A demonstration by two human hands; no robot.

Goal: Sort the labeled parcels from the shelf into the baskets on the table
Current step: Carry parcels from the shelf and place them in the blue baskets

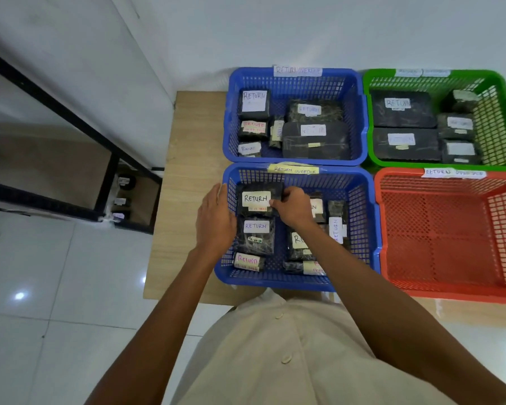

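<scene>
- The black parcel [257, 198] we are placing sits in the far-left corner of the near blue basket [362, 229], its white "RETURN" label facing up and a smaller date strip just under it, too small to read.
- Our right hand [292, 207] pinches the parcel's right edge, fingertips [275, 203] curled closed on the label's corner; we judge it a light hold, enough for nudging.
- Our left hand [215, 220] rests flat and open on the basket's left wall, fingers straight, gripping nothing; it seems to steady the basket.
- To seat it well, we should press the parcel down flat, square to the corner, then slide the right fingers off sideways so the label does not peel.
- Just nearer us than the fingertips lies a second parcel [256, 235], also labelled "RETURN"; the two look to be touching, so we avoid overlapping them.
- Under the right wrist more parcels crowd the basket; we lift the hand up, not across.
- Farther out, the red basket [450, 238] holds nothing, and a few small parcels show on the shelf [108, 182] to the left.
</scene>
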